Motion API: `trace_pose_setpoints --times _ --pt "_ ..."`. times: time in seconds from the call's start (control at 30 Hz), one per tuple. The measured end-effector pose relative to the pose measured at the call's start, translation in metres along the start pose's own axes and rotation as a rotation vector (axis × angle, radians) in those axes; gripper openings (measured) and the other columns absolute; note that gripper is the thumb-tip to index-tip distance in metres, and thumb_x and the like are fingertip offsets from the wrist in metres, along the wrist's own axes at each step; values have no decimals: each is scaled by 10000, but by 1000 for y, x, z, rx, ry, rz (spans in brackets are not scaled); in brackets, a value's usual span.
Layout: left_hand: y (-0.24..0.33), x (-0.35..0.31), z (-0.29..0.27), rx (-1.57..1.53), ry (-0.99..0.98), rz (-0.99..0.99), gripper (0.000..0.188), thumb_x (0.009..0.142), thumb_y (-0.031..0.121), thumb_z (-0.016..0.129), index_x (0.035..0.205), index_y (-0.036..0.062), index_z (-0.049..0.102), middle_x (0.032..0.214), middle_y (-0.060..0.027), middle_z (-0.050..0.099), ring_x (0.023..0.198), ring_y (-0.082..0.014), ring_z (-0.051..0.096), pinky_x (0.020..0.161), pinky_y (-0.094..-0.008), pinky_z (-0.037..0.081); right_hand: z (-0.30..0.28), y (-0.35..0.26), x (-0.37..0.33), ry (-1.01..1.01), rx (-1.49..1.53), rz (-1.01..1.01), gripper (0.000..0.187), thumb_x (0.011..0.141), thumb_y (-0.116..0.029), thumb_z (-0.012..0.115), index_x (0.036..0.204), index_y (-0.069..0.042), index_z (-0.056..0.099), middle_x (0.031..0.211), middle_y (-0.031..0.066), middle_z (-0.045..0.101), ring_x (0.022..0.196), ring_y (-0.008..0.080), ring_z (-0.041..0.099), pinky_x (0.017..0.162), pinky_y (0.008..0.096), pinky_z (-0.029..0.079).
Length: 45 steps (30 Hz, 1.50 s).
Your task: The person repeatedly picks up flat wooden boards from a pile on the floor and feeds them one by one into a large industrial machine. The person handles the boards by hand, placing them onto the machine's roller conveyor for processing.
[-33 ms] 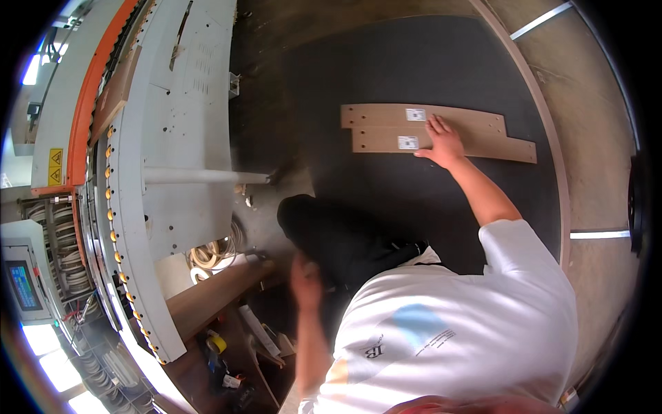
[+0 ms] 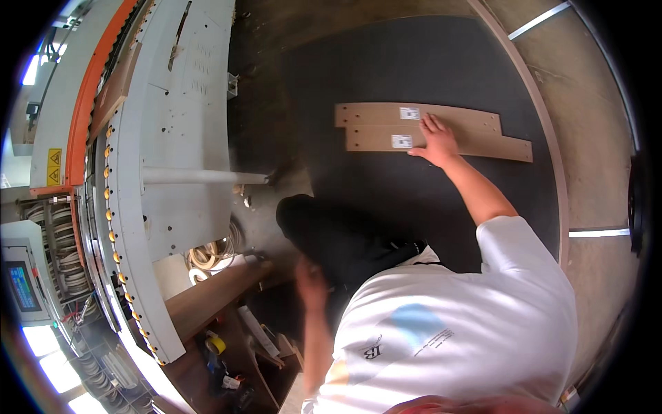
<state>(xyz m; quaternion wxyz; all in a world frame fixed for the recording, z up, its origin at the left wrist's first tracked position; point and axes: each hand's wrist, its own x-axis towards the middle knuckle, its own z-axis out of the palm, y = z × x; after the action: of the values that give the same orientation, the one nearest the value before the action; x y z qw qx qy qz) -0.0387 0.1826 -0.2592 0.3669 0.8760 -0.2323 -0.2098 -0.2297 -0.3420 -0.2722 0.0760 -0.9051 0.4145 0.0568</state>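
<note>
Two brown boards (image 2: 476, 133), holed, white-labelled, right grip (image 2: 439, 140) splayed on top, left grip (image 2: 311, 277) blurred, cannot tell

- Two brown boards (image 2: 476, 132), upper right of frame: slid a bit left, slight nudge up at their left ends. Shift is bigger than the grey machine's (image 2: 183, 124) at frame left, which only crept left a hair.
- White labels (image 2: 409, 113) on them: carried left too.
- Right hand (image 2: 437, 140): gone left with the boards; right forearm (image 2: 479, 188) trails slightly left.
- Left hand (image 2: 312, 281), just below frame centre, blurred: now slightly farther right.
- Left forearm (image 2: 317, 355): shifted right as well, so more of the pale piece (image 2: 293, 396) at the bottom edge shows.
</note>
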Motion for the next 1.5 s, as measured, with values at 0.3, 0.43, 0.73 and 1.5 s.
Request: trace_pose_setpoints --times 0.3,0.43,0.73,1.5 --pt "2 -19 -20 69 -1 -112 585 1014 110 681 1567 54 498 1388 -190 701 1178 -320 725 985 -399 562 26 -161 34 87 20 -249 882 889 -594 766 1566 -89 512 1698 81 422 1562 287 382 1290 544 282" --pt "-58 -43 0 197 10 35 570 1010 189 693 1549 108 527 1380 -181 702 1224 -380 697 1013 -443 559 10 -160 18 -2 165 -342 929 730 -430 924 1520 -128 538 1535 95 587 1424 323 533 1178 483 440" --pt "-6 -33 -20 45 -102 -84 573 977 187 692 1531 138 554 1439 -181 660 1266 -380 667 1037 -467 558 -14 -113 -57 142 309 -294 622 648 -245 931 1195 -157 649 1234 77 690 1184 334 639 1007 454 541" --pt "199 -16 -224 955 425 857 423 828 349 738 1172 112 665 1437 -156 632 1292 -321 592 1104 -539 450 -219 -352 -154 581 530 -1291 602 602 -191 937 1154 -126 706 1313 76 709 1172 325 670 1039 504 536"
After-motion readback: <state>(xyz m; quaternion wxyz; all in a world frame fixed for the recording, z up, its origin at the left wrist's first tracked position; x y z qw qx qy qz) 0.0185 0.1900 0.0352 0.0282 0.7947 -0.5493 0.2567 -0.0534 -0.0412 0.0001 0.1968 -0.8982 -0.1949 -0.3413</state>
